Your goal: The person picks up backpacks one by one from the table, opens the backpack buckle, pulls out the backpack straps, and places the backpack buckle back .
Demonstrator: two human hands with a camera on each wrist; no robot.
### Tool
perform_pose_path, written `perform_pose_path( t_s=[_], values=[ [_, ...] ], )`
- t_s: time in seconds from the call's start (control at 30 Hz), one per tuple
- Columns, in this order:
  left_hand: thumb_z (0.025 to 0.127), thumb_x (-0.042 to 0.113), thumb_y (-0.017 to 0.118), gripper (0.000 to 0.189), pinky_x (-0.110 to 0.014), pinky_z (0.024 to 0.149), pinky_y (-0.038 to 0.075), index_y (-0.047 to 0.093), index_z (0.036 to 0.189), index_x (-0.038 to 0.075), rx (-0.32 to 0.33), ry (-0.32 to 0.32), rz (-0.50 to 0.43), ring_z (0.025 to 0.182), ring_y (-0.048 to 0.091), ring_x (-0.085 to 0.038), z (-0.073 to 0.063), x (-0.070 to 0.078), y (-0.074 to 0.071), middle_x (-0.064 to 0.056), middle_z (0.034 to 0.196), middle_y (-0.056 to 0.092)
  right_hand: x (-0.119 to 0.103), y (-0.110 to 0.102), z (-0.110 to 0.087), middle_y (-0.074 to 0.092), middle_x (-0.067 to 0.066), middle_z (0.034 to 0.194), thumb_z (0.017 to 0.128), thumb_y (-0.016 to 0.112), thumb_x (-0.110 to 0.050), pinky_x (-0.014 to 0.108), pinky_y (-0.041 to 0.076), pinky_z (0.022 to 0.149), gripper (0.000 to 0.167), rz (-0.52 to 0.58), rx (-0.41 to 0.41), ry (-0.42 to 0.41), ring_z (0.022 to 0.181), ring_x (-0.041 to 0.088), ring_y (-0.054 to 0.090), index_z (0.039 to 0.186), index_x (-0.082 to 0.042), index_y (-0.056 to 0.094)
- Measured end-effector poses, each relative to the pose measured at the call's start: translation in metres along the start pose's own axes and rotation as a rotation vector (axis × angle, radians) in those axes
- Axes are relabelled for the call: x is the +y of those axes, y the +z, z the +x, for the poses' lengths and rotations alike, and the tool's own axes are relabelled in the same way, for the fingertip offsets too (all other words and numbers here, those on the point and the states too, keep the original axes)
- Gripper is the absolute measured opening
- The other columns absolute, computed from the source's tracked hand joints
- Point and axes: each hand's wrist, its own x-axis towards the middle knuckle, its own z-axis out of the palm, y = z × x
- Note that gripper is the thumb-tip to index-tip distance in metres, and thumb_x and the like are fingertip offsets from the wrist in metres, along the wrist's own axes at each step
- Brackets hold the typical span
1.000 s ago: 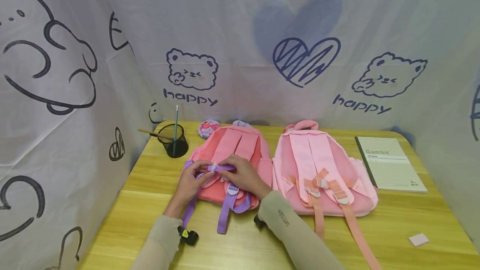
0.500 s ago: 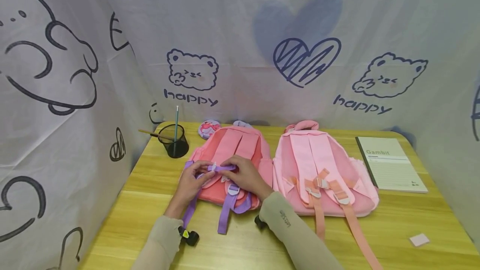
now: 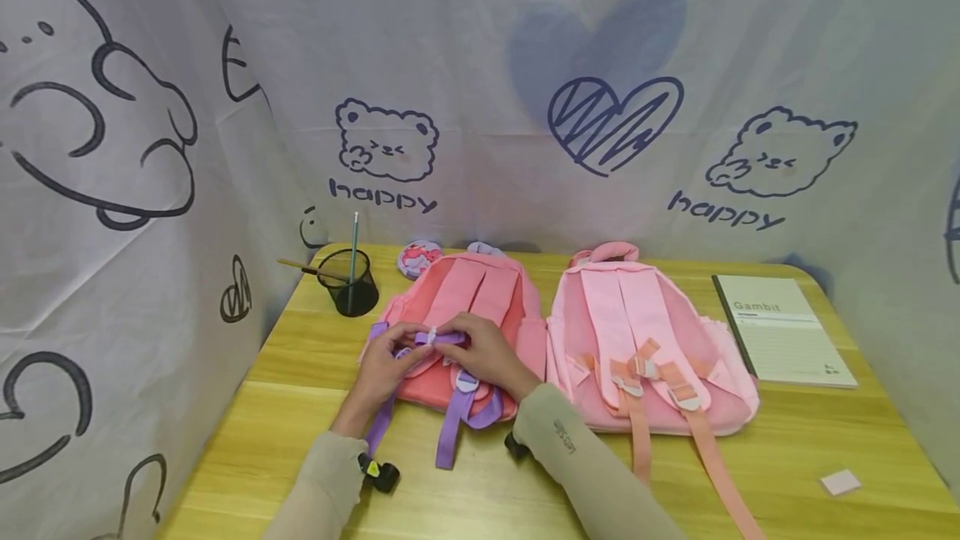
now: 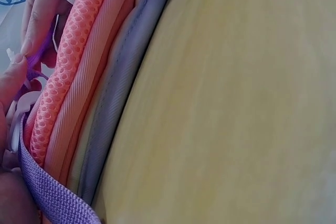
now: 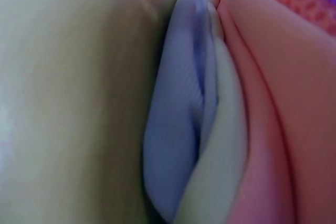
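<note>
In the head view a coral-pink backpack [image 3: 521,298] lies back side up, with purple webbing straps at its lower end. My left hand [image 3: 381,369] pinches a small white buckle [image 3: 431,337] above the pack. My right hand [image 3: 486,354] pinches the purple strap [image 3: 450,339] that runs through this buckle. Another purple strap [image 3: 450,432] hangs over the pack's lower edge from its own buckle. In the left wrist view, fingers [image 4: 37,24] meet at the purple webbing beside the pack's mesh edge [image 4: 79,30]. The right wrist view has only the pack's side [image 5: 262,129] and the tabletop, blurred.
A light pink backpack [image 3: 671,298] with orange straps lies close on the right. Beyond it is a notebook [image 3: 787,327], with a small pale card [image 3: 840,482] nearer. A black mesh pen cup [image 3: 352,297] stands at the back left, by a round purple-pink badge [image 3: 418,259].
My right hand has shifted slightly left toward the buckle. Both hands keep their pinch on the buckle and strap, and the backpacks stay put.
</note>
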Motion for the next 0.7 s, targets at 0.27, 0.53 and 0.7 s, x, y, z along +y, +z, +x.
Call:
perform_pose_path(
  t_s=[0.27, 0.53, 0.7],
  values=[
    [0.095, 0.009, 0.075, 0.028, -0.024, 0.085, 0.05, 0.07, 0.121, 0.0, 0.014, -0.027, -0.003, 0.091, 0.06, -0.004, 0.0, -0.001, 0.0, -0.018, 0.105, 0.07, 0.002, -0.002, -0.003, 0.074, -0.001, 0.111, 0.094, 0.079, -0.027, 0.032, 0.054, 0.095, 0.026, 0.017, 0.031, 0.035, 0.103, 0.012, 0.067, 0.117, -0.015, 0.077],
    [0.093, 0.005, 0.076, 0.027, -0.022, 0.084, 0.05, 0.071, 0.119, -0.002, 0.016, -0.002, -0.03, 0.09, 0.062, -0.005, 0.001, -0.002, 0.0, -0.016, 0.102, 0.071, 0.004, -0.002, -0.004, 0.075, -0.002, 0.107, 0.093, 0.079, -0.028, 0.032, 0.054, 0.094, 0.022, 0.017, 0.05, 0.054, 0.1, 0.012, 0.067, 0.112, -0.015, 0.078],
    [0.093, 0.006, 0.077, 0.027, -0.022, 0.084, 0.05, 0.071, 0.118, -0.002, 0.012, -0.006, -0.023, 0.088, 0.062, -0.003, 0.003, -0.01, 0.001, -0.016, 0.101, 0.071, 0.004, -0.002, -0.004, 0.075, -0.002, 0.107, 0.094, 0.079, -0.026, 0.032, 0.054, 0.095, 0.021, 0.021, 0.036, 0.052, 0.102, 0.012, 0.067, 0.112, -0.016, 0.078]
  ],
)
